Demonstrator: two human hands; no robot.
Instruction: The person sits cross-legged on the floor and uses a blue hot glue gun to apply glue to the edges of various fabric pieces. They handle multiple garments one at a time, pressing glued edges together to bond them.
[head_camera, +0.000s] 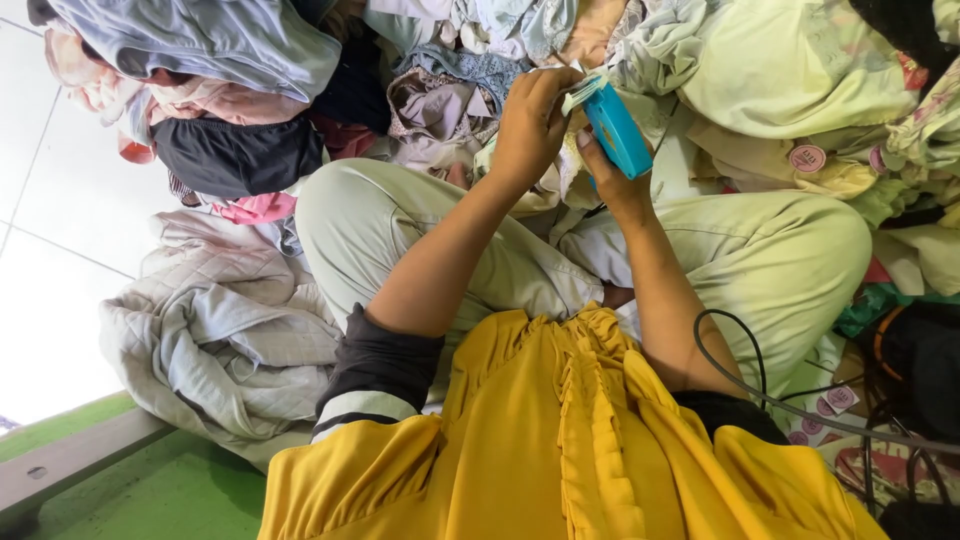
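Fingers (590, 140) grip blue device (617, 130) (left hand (530, 125) beside)

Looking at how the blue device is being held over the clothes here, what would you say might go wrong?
1. The left hand sits close to the blue device in the right hand; fingers might get nipped.
2. The black cable loops beside the right arm and may snag.
3. The pale cloth under both hands looks bunched and could catch.

Blue handheld device (617, 130), tilted, above lap; pale cloth (560, 165) bunched against it.
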